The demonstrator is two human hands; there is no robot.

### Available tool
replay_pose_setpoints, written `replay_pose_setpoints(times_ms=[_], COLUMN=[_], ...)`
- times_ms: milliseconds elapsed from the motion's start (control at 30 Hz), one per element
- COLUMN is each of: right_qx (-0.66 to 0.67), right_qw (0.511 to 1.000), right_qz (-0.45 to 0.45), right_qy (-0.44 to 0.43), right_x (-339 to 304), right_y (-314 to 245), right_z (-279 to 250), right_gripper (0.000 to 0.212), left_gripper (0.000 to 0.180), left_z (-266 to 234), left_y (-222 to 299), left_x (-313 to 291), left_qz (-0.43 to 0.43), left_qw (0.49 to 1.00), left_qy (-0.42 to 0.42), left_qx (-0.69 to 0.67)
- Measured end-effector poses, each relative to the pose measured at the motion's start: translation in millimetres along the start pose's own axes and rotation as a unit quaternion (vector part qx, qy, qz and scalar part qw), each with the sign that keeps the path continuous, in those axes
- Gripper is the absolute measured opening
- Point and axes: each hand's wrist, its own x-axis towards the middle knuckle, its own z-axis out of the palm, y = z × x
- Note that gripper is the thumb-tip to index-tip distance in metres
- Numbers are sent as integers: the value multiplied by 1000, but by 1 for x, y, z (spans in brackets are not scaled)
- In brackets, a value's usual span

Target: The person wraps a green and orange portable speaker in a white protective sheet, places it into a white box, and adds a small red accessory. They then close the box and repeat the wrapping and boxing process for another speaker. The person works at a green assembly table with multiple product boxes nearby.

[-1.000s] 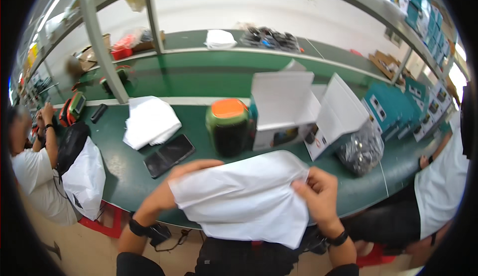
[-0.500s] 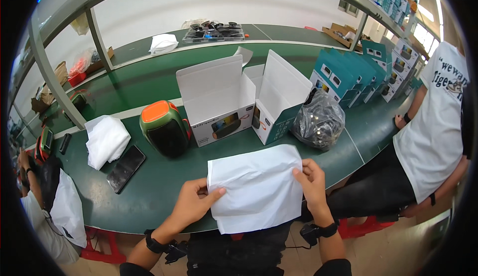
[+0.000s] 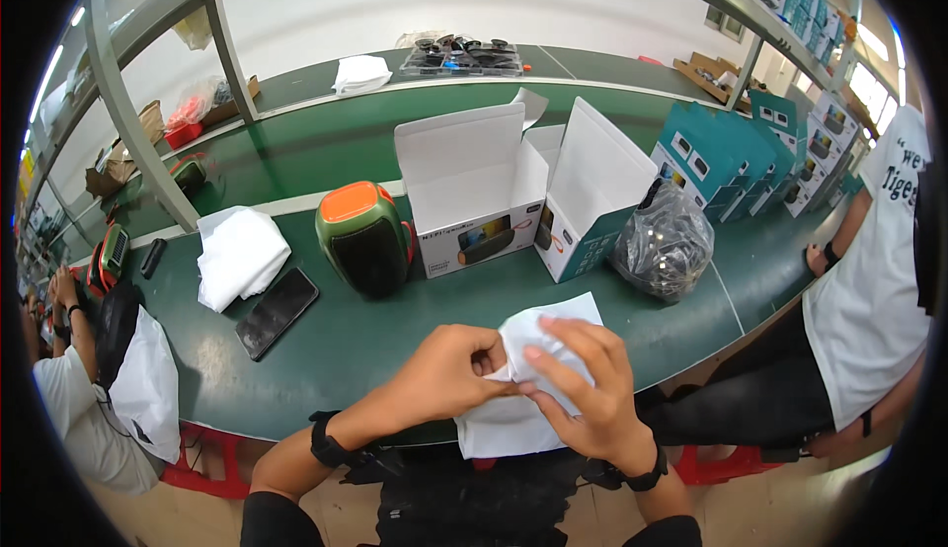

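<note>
A thin white sheet (image 3: pixel 513 427), perhaps a flat bag, hangs over the table's front edge and is bunched and folded up in its middle. My left hand (image 3: pixel 459 359) pinches the raised fold at its left side, fingers closed. Curled around the fold from the right is my right hand (image 3: pixel 592 389), its thumb below and fingers over the white material, some of them spread. Behind the sheet stand a white and teal printed carton (image 3: pixel 474 241) with flaps raised and a second such carton (image 3: pixel 592 192). A green and orange portable speaker (image 3: pixel 365 241) stands left of them.
A black phone (image 3: pixel 277 314) lies beside a pile of folded white sheets (image 3: pixel 240 259). Right of the cartons sits a clear bag of dark parts (image 3: pixel 665 246). Several teal boxes (image 3: pixel 706 162) stand farther right. A co-worker (image 3: pixel 869 280) is close on the right, another on the left.
The sheet was held spread flat by both side edges; now it is gathered into a fold. My hands have come together, and the view has shifted, moving the scene rightward.
</note>
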Motion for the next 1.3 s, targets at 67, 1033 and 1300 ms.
replay_pose_setpoints(times_ms=[67, 1033, 1300], right_qx=[19, 662, 563], right_qw=[998, 605, 758], right_qz=[-55, 360, 251], right_qy=[-33, -257, -213], right_x=[3, -4, 78], right_y=[-1, -13, 8], right_z=[3, -52, 43], right_gripper=[55, 44, 12], left_gripper=[49, 23, 21], left_z=[7, -30, -100], left_y=[-5, -9, -15], left_x=[-3, -71, -63], left_qz=[-2, -40, 81], left_qw=[999, 923, 951], left_qy=[-23, -147, 200], left_qx=[-33, -352, -219])
